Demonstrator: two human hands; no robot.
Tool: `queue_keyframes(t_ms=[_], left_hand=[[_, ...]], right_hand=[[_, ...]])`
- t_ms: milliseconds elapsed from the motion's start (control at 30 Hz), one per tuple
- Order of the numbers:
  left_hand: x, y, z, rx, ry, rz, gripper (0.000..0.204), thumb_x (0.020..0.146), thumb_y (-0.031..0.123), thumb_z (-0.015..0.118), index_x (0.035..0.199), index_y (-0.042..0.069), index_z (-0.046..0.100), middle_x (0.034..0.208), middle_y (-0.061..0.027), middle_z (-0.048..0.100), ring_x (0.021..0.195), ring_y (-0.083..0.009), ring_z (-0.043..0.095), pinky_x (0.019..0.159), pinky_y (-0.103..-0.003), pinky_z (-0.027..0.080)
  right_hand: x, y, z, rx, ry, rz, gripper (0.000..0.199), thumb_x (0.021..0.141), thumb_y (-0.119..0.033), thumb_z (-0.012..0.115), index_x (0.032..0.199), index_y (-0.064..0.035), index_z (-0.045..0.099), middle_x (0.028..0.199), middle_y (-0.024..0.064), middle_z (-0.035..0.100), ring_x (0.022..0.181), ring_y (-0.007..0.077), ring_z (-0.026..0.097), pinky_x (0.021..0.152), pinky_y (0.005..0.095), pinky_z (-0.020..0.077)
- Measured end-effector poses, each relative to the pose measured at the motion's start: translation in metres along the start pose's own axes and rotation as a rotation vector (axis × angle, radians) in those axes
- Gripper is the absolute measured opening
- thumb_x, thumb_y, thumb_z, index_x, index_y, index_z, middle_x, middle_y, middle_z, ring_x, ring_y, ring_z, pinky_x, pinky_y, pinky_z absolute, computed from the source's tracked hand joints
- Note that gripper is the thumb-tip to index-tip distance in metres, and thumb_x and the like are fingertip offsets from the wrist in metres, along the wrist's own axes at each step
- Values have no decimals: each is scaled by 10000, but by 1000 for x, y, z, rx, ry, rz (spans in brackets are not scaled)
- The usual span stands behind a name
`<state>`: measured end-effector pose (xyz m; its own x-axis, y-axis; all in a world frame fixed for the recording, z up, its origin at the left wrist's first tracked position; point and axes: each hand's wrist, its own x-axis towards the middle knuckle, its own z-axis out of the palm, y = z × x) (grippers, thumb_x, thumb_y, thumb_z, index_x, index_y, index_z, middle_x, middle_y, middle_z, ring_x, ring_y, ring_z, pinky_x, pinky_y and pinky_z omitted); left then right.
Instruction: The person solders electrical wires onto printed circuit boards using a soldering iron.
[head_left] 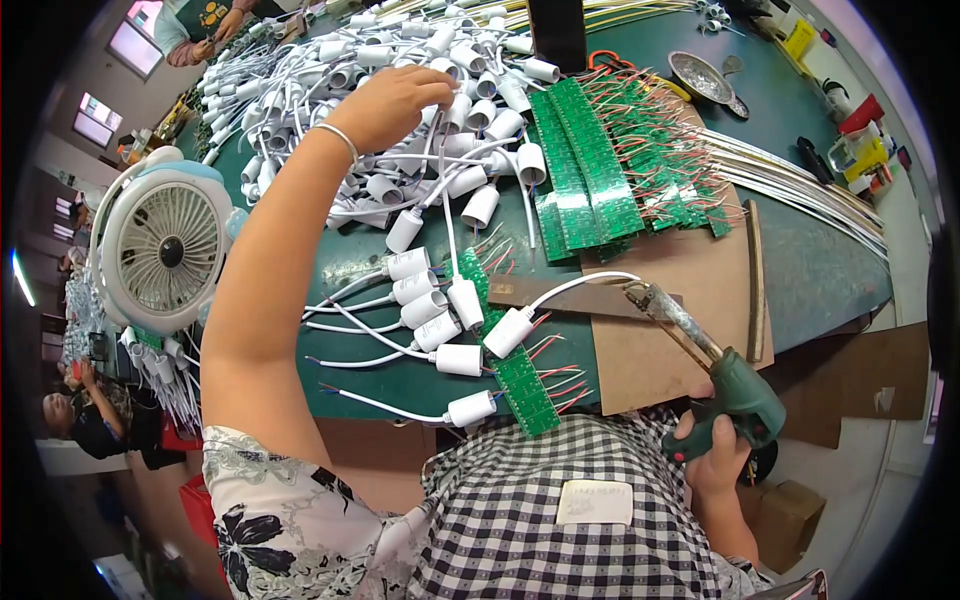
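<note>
My left hand (398, 104) reaches out over a heap of white lamp sockets with cables (365, 62). Its fingers are bent together among the sockets, and what they pinch is hidden. In my right hand (712, 455) is a green soldering gun (750, 395), its metal barrel pointing up and left. The tip is close to the cable end of a white socket (510, 332) lying on a narrow green circuit board strip (527, 392). Several more sockets (459, 359) lie along the strip's left side, cables trailing left. Short red and white wires stick out from its right edge.
Stacked green circuit boards (585, 170) with red wires lie beyond a brown board (690, 330). A metal bar (570, 296) crosses beside the strip. A metal dish (702, 76) sits far right, a white fan (165, 248) at left. Another person's hands (215, 35) work at far left.
</note>
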<state>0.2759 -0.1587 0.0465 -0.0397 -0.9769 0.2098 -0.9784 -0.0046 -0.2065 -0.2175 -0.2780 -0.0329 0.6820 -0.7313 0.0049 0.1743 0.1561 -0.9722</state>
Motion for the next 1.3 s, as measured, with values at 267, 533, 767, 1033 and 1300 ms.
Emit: queue_keyframes(t_ms=[267, 533, 767, 1033, 1300], left_hand=[[11, 7, 5, 157, -299, -60, 413, 812, 12, 509, 1175, 206, 536, 1066, -64, 588, 1020, -262, 574, 856, -379, 471], [8, 11, -1, -559, 413, -528, 281, 760, 106, 714, 1010, 96, 583, 1037, -54, 638, 850, -192, 623, 748, -323, 500], [-18, 62, -113, -1106, 954, -268, 215, 919, 104, 546, 1118, 35, 503, 978, -24, 548, 840, -101, 525, 699, -223, 456], [-114, 259, -86, -381, -336, -449, 329, 646, 244, 731, 908, 133, 565, 829, -22, 545, 680, -213, 584, 541, -342, 460], [-123, 265, -62, -109, -67, -261, 239, 654, 197, 647, 876, 137, 582, 815, 25, 579, 626, -132, 538, 505, -278, 417]], right_hand=[[-6, 5, -1, 11, -16, -4, 502, 884, -228, 550, 1281, 31, 387, 1061, 191, 554, 628, 179, 567, 534, 260, 485], [-8, 7, 2, 10, 7, 22, 494, 895, -232, 537, 1283, 33, 384, 1082, 185, 545, 645, 170, 574, 530, 249, 481], [-10, 4, 2, 45, -37, 19, 501, 901, -259, 526, 1285, 28, 382, 1085, 182, 543, 648, 165, 568, 534, 255, 477], [-2, 13, 6, 131, -54, 99, 504, 887, -232, 545, 1298, 10, 382, 1081, 189, 550, 642, 183, 565, 543, 264, 483], [-5, 15, -1, 164, -44, 69, 501, 882, -228, 547, 1294, 9, 389, 1079, 190, 548, 634, 188, 564, 538, 266, 488]])
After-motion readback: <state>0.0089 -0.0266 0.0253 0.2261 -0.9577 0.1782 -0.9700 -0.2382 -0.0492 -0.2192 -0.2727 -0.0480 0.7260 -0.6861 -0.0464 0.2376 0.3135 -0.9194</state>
